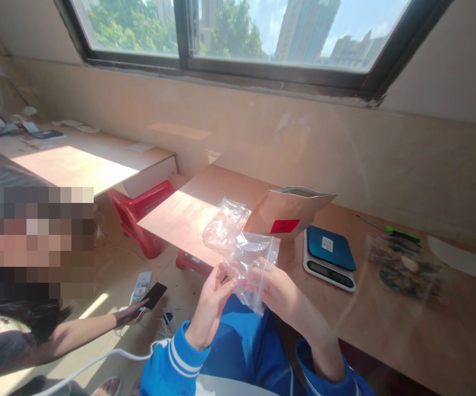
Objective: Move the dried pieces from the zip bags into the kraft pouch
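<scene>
Above my lap I hold a clear zip bag [258, 247] up between both hands. My left hand [215, 300] pinches its left edge. Around its right side my right hand [277, 286] is closed, with some fingers seen through the plastic. The bag looks flat, with nothing visible inside. Just behind it, more clear plastic bags [226, 223] lie on the table. A brown paper pouch [293, 212] with a red label stands upright there, its top gaping.
Right of the pouch sits a kitchen scale [331, 253] with a blue top. Farther right lie a clear bag of dark and brown pieces [411, 269], a green-and-black tool [403, 235] and white paper [464, 258]. At left, another person holds a phone [154, 297] near a red stool [143, 217].
</scene>
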`<state>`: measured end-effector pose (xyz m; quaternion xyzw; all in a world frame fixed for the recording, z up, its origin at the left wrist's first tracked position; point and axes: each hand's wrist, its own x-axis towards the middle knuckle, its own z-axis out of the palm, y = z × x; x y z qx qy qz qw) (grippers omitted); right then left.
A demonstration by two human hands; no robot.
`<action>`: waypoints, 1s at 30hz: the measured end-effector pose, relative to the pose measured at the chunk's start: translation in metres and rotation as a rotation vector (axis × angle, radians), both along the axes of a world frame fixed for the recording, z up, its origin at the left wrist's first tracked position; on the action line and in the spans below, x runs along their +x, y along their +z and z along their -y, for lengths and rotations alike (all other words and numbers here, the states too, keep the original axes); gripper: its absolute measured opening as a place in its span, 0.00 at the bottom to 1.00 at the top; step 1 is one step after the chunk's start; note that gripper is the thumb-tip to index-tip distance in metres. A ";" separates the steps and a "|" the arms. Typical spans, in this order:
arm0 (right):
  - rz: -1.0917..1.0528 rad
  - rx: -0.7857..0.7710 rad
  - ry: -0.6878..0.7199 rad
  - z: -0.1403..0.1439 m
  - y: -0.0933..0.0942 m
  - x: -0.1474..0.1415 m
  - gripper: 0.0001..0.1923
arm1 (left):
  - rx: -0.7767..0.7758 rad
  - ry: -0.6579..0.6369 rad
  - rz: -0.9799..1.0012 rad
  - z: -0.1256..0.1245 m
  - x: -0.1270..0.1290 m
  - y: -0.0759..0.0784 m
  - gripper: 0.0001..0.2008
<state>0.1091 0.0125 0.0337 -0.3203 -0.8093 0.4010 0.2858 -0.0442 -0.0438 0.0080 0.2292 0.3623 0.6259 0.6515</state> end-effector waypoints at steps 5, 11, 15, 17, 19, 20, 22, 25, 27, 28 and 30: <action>0.059 -0.020 0.042 0.005 0.022 0.007 0.13 | 0.028 -0.009 -0.049 -0.002 0.000 -0.004 0.17; 0.050 -0.029 0.008 0.007 0.017 0.013 0.12 | 0.011 -0.021 -0.062 -0.002 0.003 -0.006 0.18; 0.064 -0.019 -0.009 0.007 0.018 0.015 0.11 | 0.036 -0.026 -0.074 -0.001 0.006 -0.006 0.18; 0.070 -0.018 -0.014 0.007 0.021 0.015 0.09 | 0.037 -0.033 -0.084 -0.001 0.007 -0.006 0.18; 0.086 -0.002 -0.013 0.007 0.024 0.015 0.08 | 0.036 -0.042 -0.096 -0.001 0.009 -0.006 0.18; 0.093 0.011 -0.013 0.007 0.025 0.015 0.08 | 0.036 -0.046 -0.102 -0.001 0.009 -0.006 0.18; 0.111 0.033 -0.015 0.007 0.027 0.016 0.08 | 0.038 -0.049 -0.106 -0.001 0.010 -0.006 0.17; 0.145 0.036 -0.028 0.007 0.027 0.017 0.07 | 0.033 -0.052 -0.095 -0.001 0.011 -0.005 0.17; 0.158 0.033 -0.033 0.008 0.026 0.018 0.08 | 0.021 -0.056 -0.090 -0.001 0.011 -0.003 0.18; 0.157 0.030 -0.033 0.008 0.025 0.018 0.08 | 0.013 -0.051 -0.090 -0.001 0.011 -0.002 0.18; 0.147 0.020 -0.027 0.008 0.024 0.019 0.08 | -0.003 -0.038 -0.092 -0.001 0.012 -0.001 0.18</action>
